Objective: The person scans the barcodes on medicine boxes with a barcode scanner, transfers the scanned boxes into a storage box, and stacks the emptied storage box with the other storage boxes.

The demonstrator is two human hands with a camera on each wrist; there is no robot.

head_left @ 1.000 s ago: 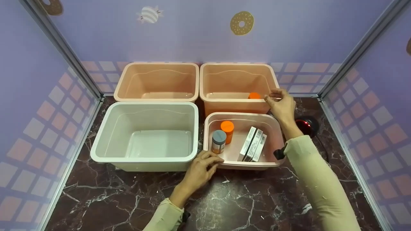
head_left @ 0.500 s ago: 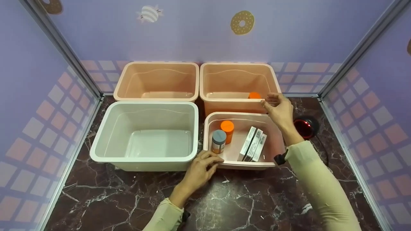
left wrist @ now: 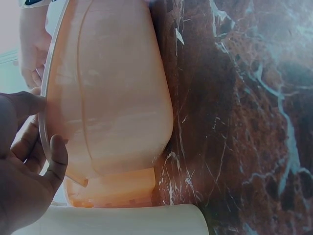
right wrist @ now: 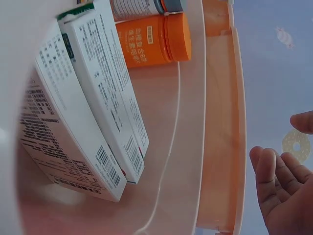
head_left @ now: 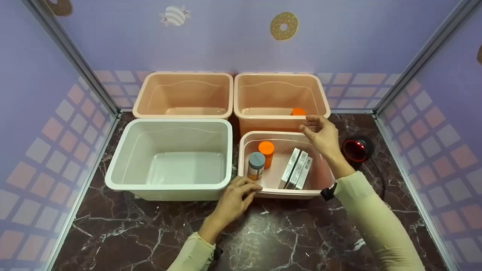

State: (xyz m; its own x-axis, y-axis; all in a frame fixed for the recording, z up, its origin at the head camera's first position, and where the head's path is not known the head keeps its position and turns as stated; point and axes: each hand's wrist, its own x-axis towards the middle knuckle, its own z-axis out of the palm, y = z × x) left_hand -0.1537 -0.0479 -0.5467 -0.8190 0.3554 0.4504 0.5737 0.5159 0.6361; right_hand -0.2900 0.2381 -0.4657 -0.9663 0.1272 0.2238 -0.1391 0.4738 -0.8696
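My left hand (head_left: 234,197) holds the front left corner of the pink bin (head_left: 288,192), with the rim between thumb and fingers in the left wrist view. Inside that bin stand a bottle with an orange lid (head_left: 266,148) and a grey-lidded bottle (head_left: 256,162). White medicine boxes (head_left: 297,169) lean side by side to their right. Over the bin's back right part, my right hand (head_left: 324,141) hangs with thumb and fingers apart and nothing between them. Its fingertips overlap the front rim of the rear right peach bin (head_left: 271,124), where another orange lid (head_left: 298,111) shows.
A white bin (head_left: 169,187) stands left of the pink one, with a second peach bin (head_left: 184,116) behind it. To the right sits a black device with a red light (head_left: 356,148) and a cable. Dark marbled tabletop (head_left: 282,233) lies in front; panels enclose three sides.
My right hand has drawn back from the rear peach bin's right front corner, moving toward me and slightly left. The left hand stays at the pink bin's corner.
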